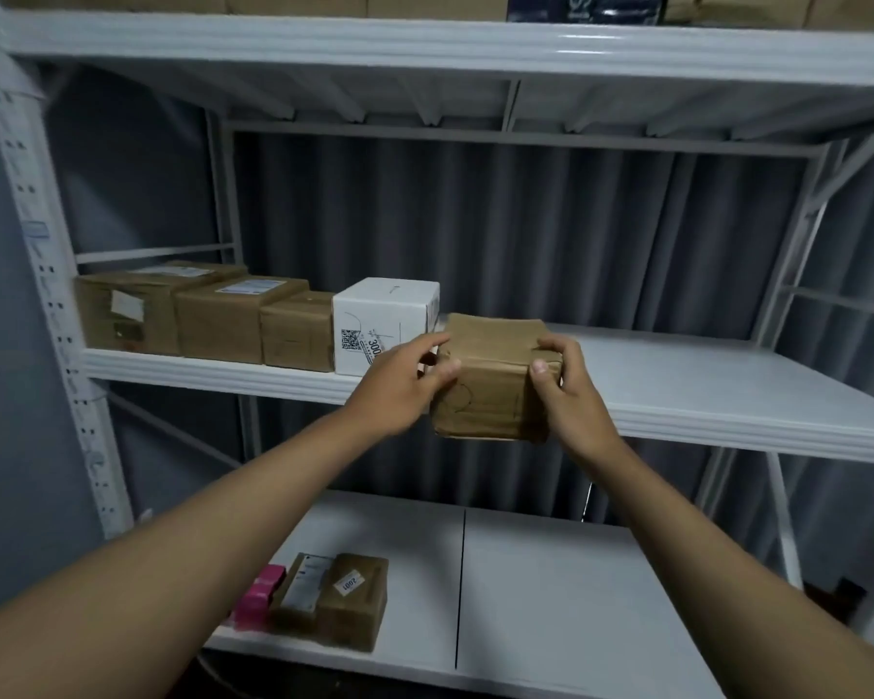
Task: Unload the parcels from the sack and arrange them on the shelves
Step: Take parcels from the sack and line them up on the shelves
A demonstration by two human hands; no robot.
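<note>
1. Brown parcel (pixel 493 380) held between left hand (pixel 402 385) and right hand (pixel 566 391), one on each side wall; a two-sided grip keeps the box level and square to the row.
2. Left grip: fingers spread along the parcel's left face, thumb on the near face, pressing rather than wrapping. Right grip: fingers curled over the top right edge, thumb on the front, clamped on the parcel.
3. Parcel's far part over the middle shelf (pixel 702 396), near part hanging out past the front lip; whether the base touches the board cannot be told.
4. Just left of the left grip: white box (pixel 384 325), then three brown parcels (pixel 223 320) further left, packed side to side. Probably held here to slide in flush beside the white box and carry on the row.
5. Right of the right grip: bare shelf board, room for later parcels.
6. Below the grips, on the lower shelf (pixel 551 597): two small brown packets (pixel 339 597) beside pink boxes (pixel 261 597).
7. Sack not in view.
</note>
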